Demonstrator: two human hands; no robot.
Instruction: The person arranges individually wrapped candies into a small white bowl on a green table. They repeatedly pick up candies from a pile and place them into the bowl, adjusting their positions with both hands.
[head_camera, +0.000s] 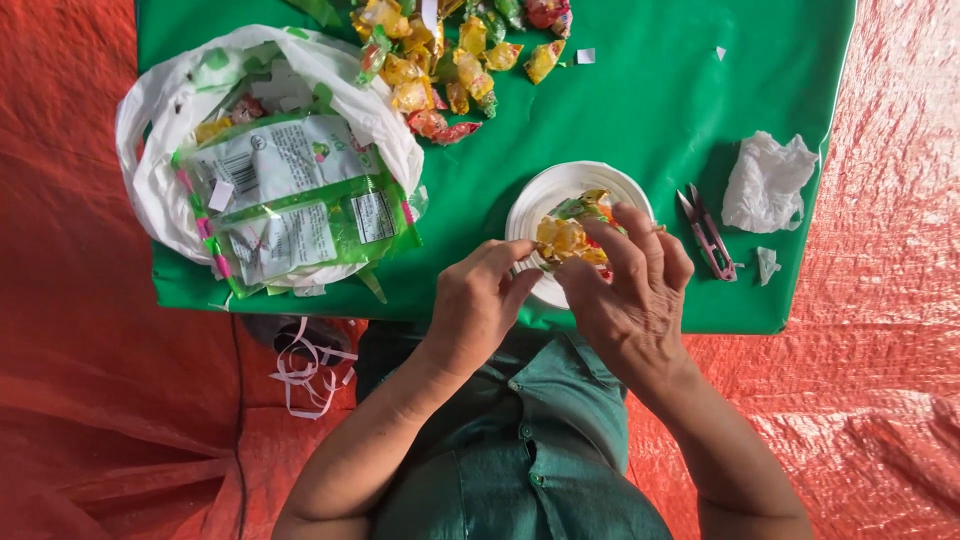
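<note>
Both hands meet over a white bowl (540, 195) that sits near the front edge of a green cloth (650, 100). The left hand (480, 300) and the right hand (630, 285) are clamped together on 1 sweet wrapper (570, 235), yellow with touches of green and red. The left thumb and fingers pinch its left end, and the right fingers curl over its right side. The wrapper is held just above the near part of the bowl.

At the far edge of the cloth lies a heap of sweets (450, 55) in yellow, green and red wrappers, well apart from the bowl. To the left a white plastic bag (160, 170) lies open, with a large green and white packet (290, 195) resting on top of it. To the right of the bowl lie small pink snips (708, 235), and just beyond them a crumpled white tissue (765, 180). A few small white paper scraps dot the cloth.

An orange tarp (60, 350) spreads under everything. White strips of ribbon (305, 375) lie on it below the cloth's near left edge. The person wears a green buttoned shirt (520, 460).
</note>
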